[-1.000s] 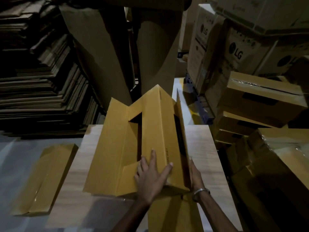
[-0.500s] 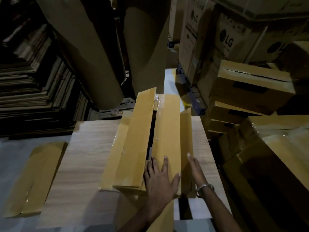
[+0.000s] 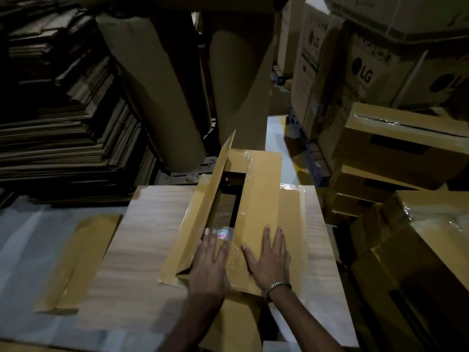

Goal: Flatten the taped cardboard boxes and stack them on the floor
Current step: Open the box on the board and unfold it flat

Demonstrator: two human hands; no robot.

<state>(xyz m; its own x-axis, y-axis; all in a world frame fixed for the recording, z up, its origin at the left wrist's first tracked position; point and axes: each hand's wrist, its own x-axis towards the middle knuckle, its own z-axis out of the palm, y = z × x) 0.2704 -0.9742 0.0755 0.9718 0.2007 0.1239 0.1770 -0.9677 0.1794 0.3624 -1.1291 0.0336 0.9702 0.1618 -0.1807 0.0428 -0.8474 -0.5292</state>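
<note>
While both palms press it, the box [image 3: 261, 212] lies half-collapsed on the table [image 3: 142, 240], one flap raised at 11 o'clock. Left hand [image 3: 209, 265] and right hand [image 3: 270, 257] are spread flat. One flattened box [image 3: 76, 260] lies on the floor at 9 o'clock; taped boxes [image 3: 396, 146] wait at 2 o'clock.

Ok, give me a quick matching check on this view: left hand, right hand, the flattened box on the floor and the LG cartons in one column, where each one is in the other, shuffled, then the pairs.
Things:
1. left hand
2. right hand
3. flattened box
4. LG cartons

Places:
A. stacked at the upper right
B. palm flat on the yellow box's wide panel
C. on the floor left of the wooden table
D. at the base of the raised flap

Pairs: 1-D, 2-B, 3-C, 4-A
</note>
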